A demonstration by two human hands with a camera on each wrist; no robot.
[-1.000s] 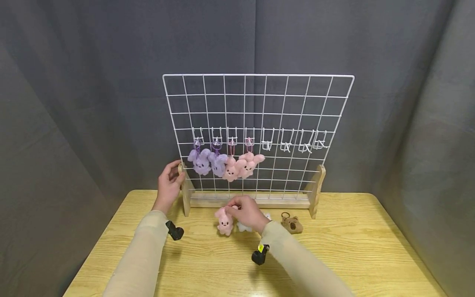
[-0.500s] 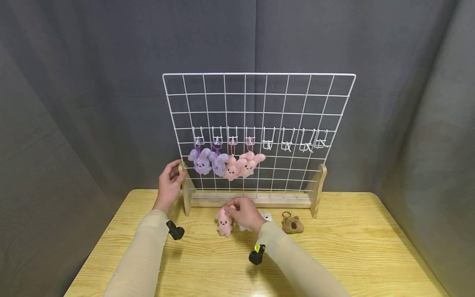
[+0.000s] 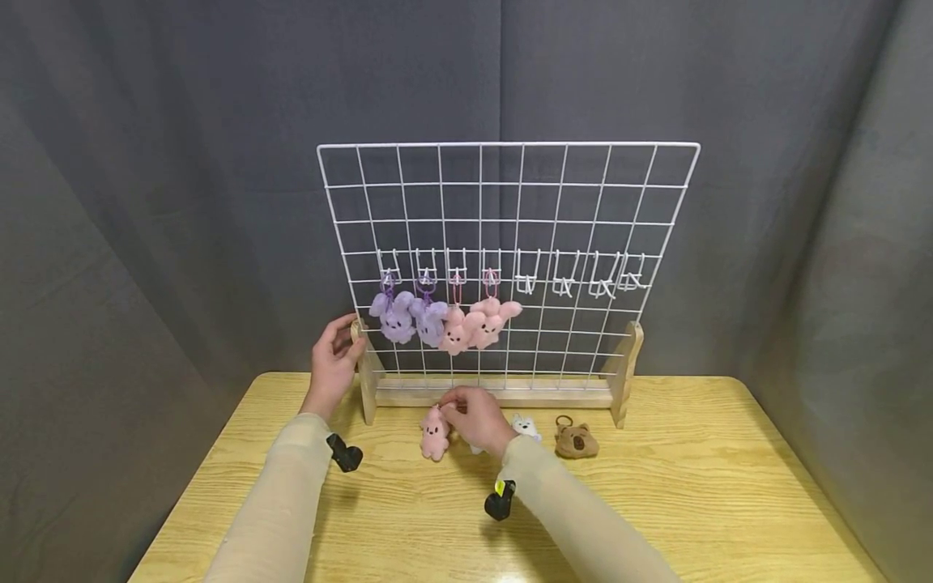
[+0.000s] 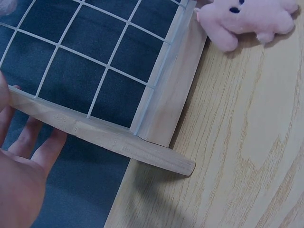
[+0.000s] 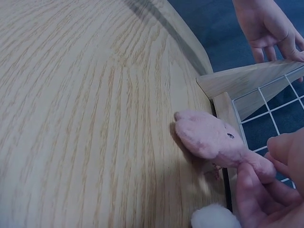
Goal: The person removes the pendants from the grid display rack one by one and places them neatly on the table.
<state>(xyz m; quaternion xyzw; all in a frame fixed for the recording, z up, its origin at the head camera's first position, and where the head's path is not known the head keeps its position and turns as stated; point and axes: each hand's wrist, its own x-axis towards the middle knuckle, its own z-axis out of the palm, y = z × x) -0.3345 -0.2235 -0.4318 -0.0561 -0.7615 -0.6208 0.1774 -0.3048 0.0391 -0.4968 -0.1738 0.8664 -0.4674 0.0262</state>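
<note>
My right hand (image 3: 479,417) pinches a pink plush keychain (image 3: 435,437) by its top, just in front of the rack's wooden base bar. In the right wrist view, thumb and fingers hold an ear of this pink plush (image 5: 209,135), whose body lies close over the tabletop. At the rack's left end, my left hand (image 3: 334,368) grips the wooden side post (image 3: 367,380). The left wrist view shows fingers reaching behind that post (image 4: 99,135). A white plush (image 3: 476,448) is mostly hidden under my right hand.
Two purple plush keychains (image 3: 394,317) and two pink ones (image 3: 490,324) hang from hooks on the white wire grid (image 3: 539,186). Several bare hooks (image 3: 564,285) continue rightward. Another white plush (image 3: 525,427) and a brown bear-like plush keychain (image 3: 577,442) lie on the wooden table (image 3: 729,486).
My right hand has drifted slightly left with the pink plush keychain, uncovering more of the white plush beside the wrist. The left hand stays on the post.
</note>
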